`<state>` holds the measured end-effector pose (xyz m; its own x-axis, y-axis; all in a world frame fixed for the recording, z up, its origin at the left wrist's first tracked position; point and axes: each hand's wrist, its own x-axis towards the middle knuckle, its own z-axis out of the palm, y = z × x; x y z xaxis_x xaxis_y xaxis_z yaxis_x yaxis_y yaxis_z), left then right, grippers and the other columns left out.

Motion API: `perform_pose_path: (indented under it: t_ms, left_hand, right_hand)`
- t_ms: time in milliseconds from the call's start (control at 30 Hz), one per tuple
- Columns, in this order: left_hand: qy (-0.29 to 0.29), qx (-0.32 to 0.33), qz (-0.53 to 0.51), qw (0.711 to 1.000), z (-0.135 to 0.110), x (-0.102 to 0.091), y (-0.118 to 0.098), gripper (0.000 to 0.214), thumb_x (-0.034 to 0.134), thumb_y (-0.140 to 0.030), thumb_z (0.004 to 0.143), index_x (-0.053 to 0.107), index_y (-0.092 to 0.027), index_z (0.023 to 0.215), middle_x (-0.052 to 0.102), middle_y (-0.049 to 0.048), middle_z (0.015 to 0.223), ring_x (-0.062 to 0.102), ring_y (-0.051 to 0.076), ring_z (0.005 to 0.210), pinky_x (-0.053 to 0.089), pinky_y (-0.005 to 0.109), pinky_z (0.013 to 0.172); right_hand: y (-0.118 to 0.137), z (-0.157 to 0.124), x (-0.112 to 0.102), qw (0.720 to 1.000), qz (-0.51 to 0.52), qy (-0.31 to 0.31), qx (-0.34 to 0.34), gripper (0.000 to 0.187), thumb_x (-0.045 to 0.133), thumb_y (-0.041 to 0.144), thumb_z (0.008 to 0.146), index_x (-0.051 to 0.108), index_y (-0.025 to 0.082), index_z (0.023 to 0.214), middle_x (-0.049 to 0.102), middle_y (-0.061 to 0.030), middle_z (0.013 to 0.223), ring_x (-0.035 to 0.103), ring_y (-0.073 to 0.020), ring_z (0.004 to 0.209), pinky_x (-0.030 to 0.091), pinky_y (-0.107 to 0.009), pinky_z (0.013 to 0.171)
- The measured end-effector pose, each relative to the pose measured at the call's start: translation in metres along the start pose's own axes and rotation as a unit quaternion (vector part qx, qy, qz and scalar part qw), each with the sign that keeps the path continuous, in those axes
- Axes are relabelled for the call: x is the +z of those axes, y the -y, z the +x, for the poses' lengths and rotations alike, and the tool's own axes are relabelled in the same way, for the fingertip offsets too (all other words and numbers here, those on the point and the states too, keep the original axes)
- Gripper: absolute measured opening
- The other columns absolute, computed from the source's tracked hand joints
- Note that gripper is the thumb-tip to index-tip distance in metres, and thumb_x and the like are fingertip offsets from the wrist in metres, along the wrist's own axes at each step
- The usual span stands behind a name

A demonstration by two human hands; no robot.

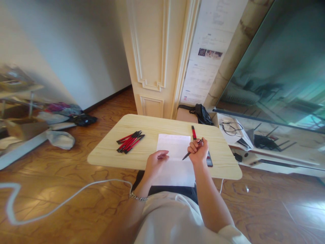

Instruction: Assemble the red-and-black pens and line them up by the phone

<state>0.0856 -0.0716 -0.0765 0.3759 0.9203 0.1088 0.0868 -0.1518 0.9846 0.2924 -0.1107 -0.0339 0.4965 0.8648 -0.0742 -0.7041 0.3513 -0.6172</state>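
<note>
My right hand (199, 151) is closed around a dark pen (187, 155), its tip pointing down and left over a white sheet of paper (175, 169). Over the left side of that sheet, my left hand (157, 162) has its fingers loosely curved and apart, holding nothing that I can see. Several red and black pens (130, 142) lie in a pile on the table's left side. Just beyond my right hand rests another red and black pen (194, 132). A dark flat phone-like object (209, 160) is partly hidden behind my right wrist.
The pale wooden table (109, 152) has rounded corners. A white cable (76, 196) runs across the floor at left. Behind the table sits a black bag (201, 113); to the right, a low cabinet (274, 164) stands under a large screen (284, 67).
</note>
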Motion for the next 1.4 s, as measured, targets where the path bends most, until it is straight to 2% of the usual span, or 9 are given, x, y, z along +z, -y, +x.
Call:
perform_pose_path:
  t_ms: [167,400,500,633,833,900,1033,1233,1400]
  left_hand:
    - [0.014,0.082,0.115,0.99,0.013,0.006,0.0,0.02,0.064,-0.027,0.075,0.071,-0.023,0.093,0.071,0.0063,0.09,0.064,0.021,0.081,0.05,0.033,0.077]
    - [0.063,0.201,0.285,0.935,0.025,0.028,0.0,0.017,0.058,-0.013,0.078,0.069,-0.021,0.088,0.069,0.0083,0.094,0.059,0.024,0.091,0.042,0.039,0.088]
    - [0.084,0.211,0.301,0.926,0.026,0.034,0.002,0.014,0.057,-0.011,0.077,0.068,-0.02,0.082,0.068,0.0085,0.09,0.059,0.024,0.088,0.04,0.04,0.086]
    - [0.085,0.212,0.325,0.918,0.026,0.037,0.006,0.013,0.056,-0.011,0.078,0.067,-0.018,0.082,0.067,0.009,0.091,0.057,0.024,0.087,0.039,0.04,0.086]
    - [0.063,0.217,0.31,0.924,0.025,0.038,0.011,0.017,0.057,-0.013,0.079,0.068,-0.017,0.091,0.066,0.0105,0.099,0.056,0.025,0.094,0.039,0.041,0.088]
    - [0.058,0.219,0.303,0.926,0.025,0.038,0.012,0.019,0.057,-0.014,0.08,0.068,-0.017,0.094,0.066,0.0109,0.1,0.056,0.026,0.096,0.038,0.042,0.089]
    - [0.049,0.215,0.316,0.923,0.025,0.038,0.014,0.02,0.057,-0.016,0.081,0.069,-0.017,0.097,0.066,0.0107,0.102,0.056,0.025,0.096,0.04,0.041,0.089]
    - [0.05,0.214,0.347,0.912,0.026,0.039,0.017,0.02,0.057,-0.017,0.082,0.068,-0.017,0.099,0.065,0.0086,0.104,0.055,0.023,0.096,0.04,0.038,0.09]
    - [0.055,0.219,0.354,0.908,0.027,0.038,0.019,0.02,0.056,-0.017,0.083,0.068,-0.017,0.099,0.065,0.0089,0.103,0.055,0.023,0.095,0.04,0.038,0.09]
  right_hand:
    - [0.002,0.005,0.0,1.0,-0.009,-0.003,-0.008,0.038,0.046,0.056,0.08,0.049,0.021,0.065,0.036,0.0064,0.051,0.025,-0.006,0.037,0.018,-0.019,0.032]
    - [0.002,0.019,-0.003,0.997,-0.074,-0.03,-0.005,0.035,0.059,0.053,0.077,0.056,0.019,0.071,0.052,0.0021,0.058,0.043,-0.006,0.043,0.028,-0.018,0.034]
    - [-0.005,0.023,-0.011,0.985,-0.143,-0.088,-0.027,0.047,0.046,0.063,0.08,0.055,0.019,0.066,0.055,0.0002,0.054,0.05,-0.0097,0.045,0.033,-0.021,0.037]
    - [-0.015,0.023,-0.021,0.961,-0.227,-0.145,-0.053,0.058,0.04,0.072,0.077,0.055,0.019,0.059,0.034,0.0062,0.035,0.029,-0.0064,0.029,0.018,-0.02,0.03]
    - [-0.024,0.02,-0.028,0.967,-0.231,-0.083,0.07,0.044,0.056,0.057,0.075,0.064,0.014,0.079,0.062,-0.005,0.058,0.056,-0.0132,0.048,0.041,-0.023,0.041]
    - [-0.03,0.021,-0.03,0.961,-0.266,-0.072,0.036,0.035,0.067,0.049,0.068,0.061,0.015,0.073,0.06,-0.0024,0.055,0.054,-0.0117,0.046,0.038,-0.022,0.04]
    - [-0.045,0.025,-0.035,0.93,-0.35,-0.085,-0.07,0.03,0.073,0.04,0.061,0.054,0.018,0.068,0.046,0.0074,0.039,0.038,-0.0077,0.034,0.026,-0.019,0.035]
    - [-0.053,0.025,-0.039,0.901,-0.424,-0.087,-0.027,0.031,0.058,0.044,0.069,0.063,0.014,0.079,0.063,-0.0023,0.056,0.055,-0.0136,0.046,0.037,-0.022,0.04]
    - [-0.054,0.024,-0.044,0.824,-0.554,-0.072,-0.094,0.023,0.061,0.036,0.065,0.065,0.015,0.072,0.064,-0.002,0.057,0.059,-0.0158,0.052,0.043,-0.025,0.049]
